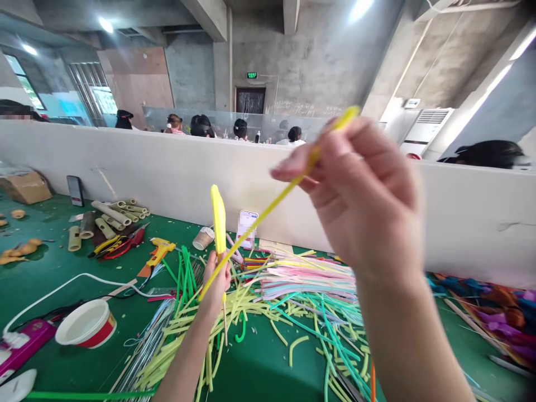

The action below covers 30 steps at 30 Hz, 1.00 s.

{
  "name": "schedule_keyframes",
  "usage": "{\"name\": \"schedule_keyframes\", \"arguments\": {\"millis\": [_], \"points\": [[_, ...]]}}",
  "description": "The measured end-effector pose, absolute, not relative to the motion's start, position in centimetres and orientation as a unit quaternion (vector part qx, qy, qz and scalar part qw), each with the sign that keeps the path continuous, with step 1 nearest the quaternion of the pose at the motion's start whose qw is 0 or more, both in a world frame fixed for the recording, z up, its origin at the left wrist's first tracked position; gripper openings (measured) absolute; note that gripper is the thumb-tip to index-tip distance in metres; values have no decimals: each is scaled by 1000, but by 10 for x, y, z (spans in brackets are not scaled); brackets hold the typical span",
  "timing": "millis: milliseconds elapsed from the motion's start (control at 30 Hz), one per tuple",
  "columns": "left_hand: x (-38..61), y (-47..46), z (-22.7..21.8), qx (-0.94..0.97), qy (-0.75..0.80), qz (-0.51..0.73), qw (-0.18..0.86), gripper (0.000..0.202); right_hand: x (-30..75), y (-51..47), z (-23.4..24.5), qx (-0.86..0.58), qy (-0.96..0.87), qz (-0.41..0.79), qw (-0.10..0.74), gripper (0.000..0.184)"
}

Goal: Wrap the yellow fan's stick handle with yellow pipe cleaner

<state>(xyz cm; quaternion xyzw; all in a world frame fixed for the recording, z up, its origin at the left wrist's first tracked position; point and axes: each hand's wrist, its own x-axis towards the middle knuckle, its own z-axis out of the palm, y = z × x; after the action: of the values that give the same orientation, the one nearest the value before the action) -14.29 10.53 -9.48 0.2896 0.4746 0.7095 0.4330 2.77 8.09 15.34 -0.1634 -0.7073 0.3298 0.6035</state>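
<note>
My right hand [360, 195] is raised close to the camera, fingers pinched on a long yellow pipe cleaner [268, 209] that slants down to the left. My left hand [216, 282] is farther out over the table, closed around a thin wooden stick [225, 324] topped with a yellow wrapped bud shape [218, 218]. The lower end of the pipe cleaner meets the left hand. Beneath both hands lies a heap of yellow, green, pink and blue pipe cleaners [293, 296] on the green table [259, 368].
A yellow glue gun [159, 250], red pliers [121, 244], paper rolls [111, 215], a red-and-white bowl [86, 324], a pink power strip [23, 343], a phone [246, 228] and a paper cup [203, 238] lie around. A white partition [167, 173] backs the table; other people sit beyond.
</note>
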Motion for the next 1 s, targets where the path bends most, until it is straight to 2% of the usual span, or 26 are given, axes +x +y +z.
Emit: {"name": "schedule_keyframes", "arguments": {"millis": [100,200,333,433,533,700,900,1000], "points": [[-146,89,-64,301,437,712,459,37,61,60,155,-177,-652,386,628,14],[-140,71,-41,320,407,695,500,35,86,48,127,-204,-623,391,646,11],[-120,55,-30,360,386,692,493,32,96,36,68,-352,-642,409,544,16],[-103,48,-27,376,370,701,480,29,90,28,30,-386,-635,456,490,20],[-90,41,-20,359,341,700,515,23,81,23,8,-405,-638,462,463,23],[-81,36,-18,354,316,673,568,26,75,22,-4,-388,-555,543,496,27],[-82,38,-20,326,313,661,599,29,74,20,-8,-425,-594,471,495,22],[-82,35,-16,304,289,656,627,30,70,16,-5,-420,-583,486,498,22]]}}
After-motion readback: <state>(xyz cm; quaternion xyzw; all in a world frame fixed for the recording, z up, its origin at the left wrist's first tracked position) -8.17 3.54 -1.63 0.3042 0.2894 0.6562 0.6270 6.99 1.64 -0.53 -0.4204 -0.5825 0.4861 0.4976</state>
